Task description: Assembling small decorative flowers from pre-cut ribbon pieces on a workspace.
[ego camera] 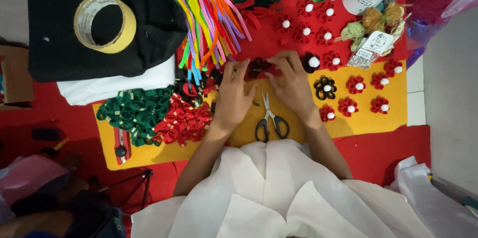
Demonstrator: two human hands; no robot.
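Observation:
My left hand (234, 93) and my right hand (291, 83) meet over a small dark red and black looped felt flower (258, 67), and both pinch it at its edges. The flower sits where the red felt sheet (269, 43) meets the yellow felt sheet (348, 128). Black-handled scissors (269, 118) lie shut on the yellow sheet between my wrists. Finished red flowers with white pompom centres (351, 106) lie in rows to the right of my right hand. A black one (324, 87) lies among them.
Piles of green loops (137, 111) and red loops (184, 121) lie left of my left hand. Coloured pipe cleaners (206, 13) fan out above. A tape roll (104, 22) rests on black cloth (55, 43). A cutter (121, 146) lies at the yellow sheet's left end.

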